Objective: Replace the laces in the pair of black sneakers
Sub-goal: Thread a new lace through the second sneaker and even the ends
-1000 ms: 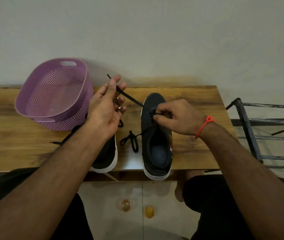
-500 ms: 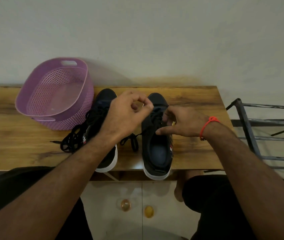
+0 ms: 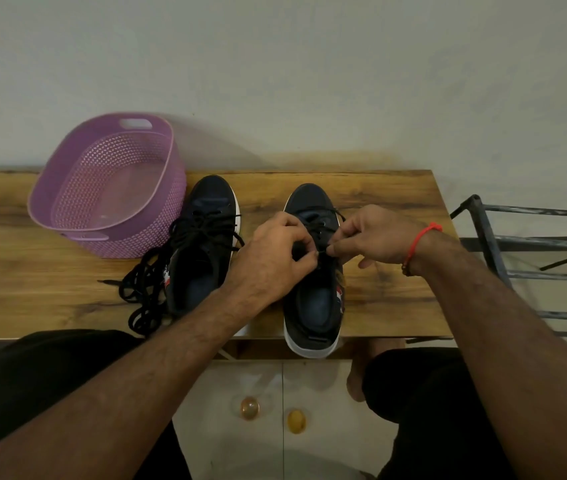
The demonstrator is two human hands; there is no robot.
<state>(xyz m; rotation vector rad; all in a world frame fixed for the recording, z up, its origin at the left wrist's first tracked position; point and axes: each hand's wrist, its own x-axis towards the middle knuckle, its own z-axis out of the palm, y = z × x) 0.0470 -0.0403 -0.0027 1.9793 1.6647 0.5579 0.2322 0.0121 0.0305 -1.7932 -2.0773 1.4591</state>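
Two black sneakers with white soles stand side by side on the wooden table (image 3: 389, 299), toes toward the wall. Over the eyelets of the right sneaker (image 3: 313, 306) both my hands meet. My left hand (image 3: 277, 258) has its fingers curled and pinches the black lace (image 3: 320, 233) at the shoe's middle. My right hand (image 3: 375, 237) pinches the same lace between thumb and forefinger, just right of the left fingertips. The left sneaker (image 3: 202, 258) carries a loose black lace across its top, and a tangle of lace (image 3: 143, 292) trails off its left side onto the table.
A purple perforated plastic basket (image 3: 109, 188) sits tilted against the wall at the left sneaker's toe. A dark metal rack (image 3: 531, 258) stands right of the table. Below the table edge are my knees, a tiled floor and two small round objects (image 3: 271, 410).
My left hand came down from holding a lace end stretched up toward the wall and now sits over the right sneaker's eyelets. The left sneaker is uncovered. My right hand shifted slightly.
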